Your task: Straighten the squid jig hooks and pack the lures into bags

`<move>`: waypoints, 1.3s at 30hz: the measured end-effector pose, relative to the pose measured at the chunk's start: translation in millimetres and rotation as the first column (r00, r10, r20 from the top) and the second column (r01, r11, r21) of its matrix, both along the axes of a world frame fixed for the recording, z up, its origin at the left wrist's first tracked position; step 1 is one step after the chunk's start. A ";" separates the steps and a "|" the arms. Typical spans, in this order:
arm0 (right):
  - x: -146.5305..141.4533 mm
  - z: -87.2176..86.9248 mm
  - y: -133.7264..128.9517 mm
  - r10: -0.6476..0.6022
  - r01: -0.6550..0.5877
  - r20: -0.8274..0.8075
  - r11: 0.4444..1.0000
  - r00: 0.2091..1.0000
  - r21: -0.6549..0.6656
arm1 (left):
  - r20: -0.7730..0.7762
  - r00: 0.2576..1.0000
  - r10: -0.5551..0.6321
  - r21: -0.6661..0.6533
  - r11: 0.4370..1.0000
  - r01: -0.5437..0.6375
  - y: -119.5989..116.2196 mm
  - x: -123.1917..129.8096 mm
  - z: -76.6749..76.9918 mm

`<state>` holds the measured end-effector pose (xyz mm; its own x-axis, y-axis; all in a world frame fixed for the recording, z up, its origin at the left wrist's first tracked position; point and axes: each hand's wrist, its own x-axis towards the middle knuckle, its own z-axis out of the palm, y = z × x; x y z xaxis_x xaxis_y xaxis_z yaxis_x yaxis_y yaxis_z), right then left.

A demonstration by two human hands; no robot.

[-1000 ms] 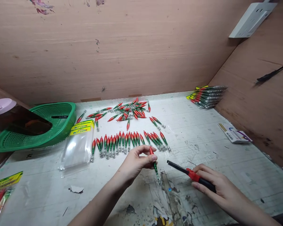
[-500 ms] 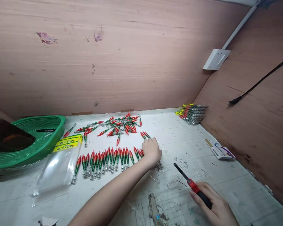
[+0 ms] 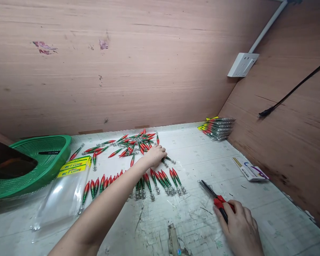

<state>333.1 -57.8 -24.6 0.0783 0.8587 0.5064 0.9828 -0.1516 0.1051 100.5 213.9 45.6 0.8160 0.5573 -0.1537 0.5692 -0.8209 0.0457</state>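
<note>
My left hand [image 3: 157, 155] reaches over the loose heap of red and green squid-jig lures [image 3: 133, 144]. Its fingers curl down beside lures [image 3: 164, 162] at the heap's right side, and the fingertips are hidden. Below that forearm runs a row of matching lures [image 3: 164, 181], red tips away from me and metal hooks nearer; the arm covers part of it. Low at the right, my right hand [image 3: 240, 224] grips a pair of scissors [image 3: 219, 201] by red and black handles. The blades point up and left and stand slightly apart.
Clear bags with yellow headers [image 3: 66, 185] lie beside a green basket [image 3: 65, 151] holding a dark bottle [image 3: 10, 160]. Packed lures [image 3: 218, 128] are stacked at the back right. A small white box [image 3: 249, 170] lies near the right wall, under a socket [image 3: 242, 64].
My left hand has moved left and away from me, from the row's right end to the loose lures, uncovering lures there. In my right hand the scissors have turned, and their blades now show apart.
</note>
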 end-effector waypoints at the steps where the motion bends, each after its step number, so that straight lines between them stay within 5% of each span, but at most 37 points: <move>1: -0.3 -2.7 1.4 -0.038 0.038 0.037 0.999 0.999 0.000 | -0.008 1.000 0.008 0.005 1.000 -0.007 -0.6 -1.0 -0.2; 6: -2.3 -6.0 3.7 -0.093 0.091 0.049 0.995 0.994 0.040 | -0.020 0.990 0.137 0.002 0.991 -0.137 -6.1 -10.4 -1.1; 10: -9.3 13.6 22.1 -0.074 0.063 -0.184 0.996 0.980 -0.064 | 0.004 0.964 0.265 -0.036 0.964 -0.264 -13.5 -16.1 -0.9; 14: -30.4 35.9 84.3 0.010 -0.123 -0.367 0.950 0.930 -0.287 | 0.058 0.908 0.414 -0.064 0.910 -0.410 -23.8 -10.4 -0.4; 19: -58.7 41.2 177.8 -0.102 -0.097 -0.389 0.883 0.916 -0.459 | 0.172 0.806 0.567 -0.134 0.824 -0.551 -32.0 -3.1 -2.2; 22: -59.0 43.1 197.6 -0.080 -0.155 -0.407 0.844 0.910 -0.513 | 0.262 0.742 0.617 -0.210 0.787 -0.580 -32.1 -8.6 -0.1; 24: -50.6 46.5 186.2 -0.029 -0.205 -0.417 0.838 0.908 -0.505 | 0.339 0.697 0.632 -0.264 0.775 -0.574 -35.6 -16.8 5.9; 27: -35.7 52.2 135.0 0.093 -0.303 -0.433 0.842 0.897 -0.447 | 0.470 0.622 0.626 -0.339 0.779 -0.527 -55.9 -34.9 20.7; 33: -36.1 37.2 9.7 0.356 -0.508 -0.449 0.813 0.820 -0.284 | 0.619 0.510 0.597 -0.529 0.797 -0.291 -137.7 -76.4 36.8; 39: -36.4 11.3 -36.8 0.374 -0.454 -0.416 0.884 0.829 -0.111 | 0.647 0.391 0.655 -0.640 0.745 -0.188 -193.6 -97.2 35.6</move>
<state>296.7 -94.5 -13.3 -0.1596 0.9306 0.3293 0.9178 0.2627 -0.2976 3.4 20.3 81.2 0.3525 0.9296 0.1074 0.3359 -0.2329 0.9127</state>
